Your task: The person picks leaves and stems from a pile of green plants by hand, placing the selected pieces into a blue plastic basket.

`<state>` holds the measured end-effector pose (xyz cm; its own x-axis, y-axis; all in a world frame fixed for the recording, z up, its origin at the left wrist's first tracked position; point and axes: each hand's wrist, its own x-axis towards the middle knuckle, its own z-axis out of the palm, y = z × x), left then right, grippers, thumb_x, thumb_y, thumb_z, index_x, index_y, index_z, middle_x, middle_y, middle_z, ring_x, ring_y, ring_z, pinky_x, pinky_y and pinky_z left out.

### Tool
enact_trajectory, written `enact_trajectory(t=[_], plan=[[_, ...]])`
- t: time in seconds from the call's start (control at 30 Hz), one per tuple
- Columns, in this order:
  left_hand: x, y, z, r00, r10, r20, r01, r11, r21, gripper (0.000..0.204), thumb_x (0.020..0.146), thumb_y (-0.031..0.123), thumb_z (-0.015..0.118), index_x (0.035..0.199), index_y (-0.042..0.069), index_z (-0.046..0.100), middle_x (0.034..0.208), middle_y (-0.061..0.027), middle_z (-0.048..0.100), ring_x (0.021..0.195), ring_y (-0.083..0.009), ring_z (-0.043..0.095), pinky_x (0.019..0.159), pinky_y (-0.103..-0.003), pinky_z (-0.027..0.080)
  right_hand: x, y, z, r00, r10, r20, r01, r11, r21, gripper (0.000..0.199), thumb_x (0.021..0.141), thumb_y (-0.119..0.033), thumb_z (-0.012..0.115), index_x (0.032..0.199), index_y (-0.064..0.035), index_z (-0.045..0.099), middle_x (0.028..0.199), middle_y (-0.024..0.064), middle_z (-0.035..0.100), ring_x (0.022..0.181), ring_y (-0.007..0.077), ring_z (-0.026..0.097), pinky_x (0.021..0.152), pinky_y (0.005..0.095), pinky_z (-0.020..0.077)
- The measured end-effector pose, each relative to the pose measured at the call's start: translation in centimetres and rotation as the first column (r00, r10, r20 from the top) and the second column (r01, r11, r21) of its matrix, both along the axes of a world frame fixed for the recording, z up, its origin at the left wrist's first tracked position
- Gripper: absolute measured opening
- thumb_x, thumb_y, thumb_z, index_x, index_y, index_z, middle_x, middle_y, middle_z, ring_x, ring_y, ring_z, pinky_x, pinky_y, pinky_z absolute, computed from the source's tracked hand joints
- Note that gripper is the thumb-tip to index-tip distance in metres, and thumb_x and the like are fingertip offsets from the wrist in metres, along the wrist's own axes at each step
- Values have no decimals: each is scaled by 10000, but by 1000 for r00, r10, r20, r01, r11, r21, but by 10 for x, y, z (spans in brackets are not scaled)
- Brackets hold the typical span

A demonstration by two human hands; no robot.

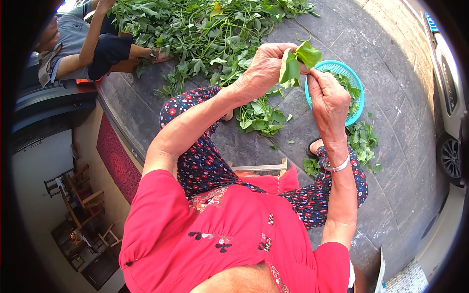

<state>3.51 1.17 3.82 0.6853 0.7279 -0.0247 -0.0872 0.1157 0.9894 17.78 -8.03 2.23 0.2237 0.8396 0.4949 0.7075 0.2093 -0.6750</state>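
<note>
In front of me, my left hand [264, 71] is closed on a sprig of green leaves [290, 70], whose broad blades fold over the fingertips. My right hand [330, 100], a silver bangle on its wrist, pinches at the same sprig with thumb and forefinger; the exact spot between the fingertips is partly hidden. Beneath and beyond the right hand stands a turquoise plastic basket [360, 103] with loose green leaves [342, 80] in it. Below my hands, a small pile of leaves [261, 117] lies on the ground between my feet.
A large heap of leafy vines [195, 34] spreads over the grey paving [391, 146] ahead. More leaves [364, 141] lie by my right foot. Another person [80, 46] sits at the far left beside the heap. A parked car [449, 97] stands at right, a doorway with a red mat [116, 158] at left.
</note>
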Motion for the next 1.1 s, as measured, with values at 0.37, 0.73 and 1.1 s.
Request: enact_trajectory(t=[0.37, 0.73, 1.1], plan=[[10, 2, -19, 995, -3, 100, 28, 967, -254, 173, 847, 121, 627, 982, 14, 644, 841, -19, 632, 722, -79, 550, 722, -230, 466, 1, 0, 3, 983, -29, -182, 14, 996, -84, 97, 800, -98, 599, 833, -26, 657, 711, 130, 606, 610, 264, 602, 559, 321, 464], [16, -6, -18, 999, 50, 15, -48, 994, -102, 146, 824, 66, 635, 947, -8, 666, 758, -34, 616, 656, -100, 528, 643, -226, 445, -3, 6, -11, 845, -169, -507, 86, 979, -183, 150, 819, -140, 600, 743, -16, 636, 575, 34, 520, 500, 85, 459, 477, 272, 378], [10, -3, -23, 983, 98, 155, -39, 939, -342, 133, 821, 62, 647, 908, -38, 629, 814, -71, 606, 682, -134, 542, 629, -265, 457, 23, 5, 15, 407, -31, -913, -35, 998, -49, 191, 877, -75, 564, 1037, 9, 625, 700, 0, 554, 491, 31, 446, 402, 180, 309]])
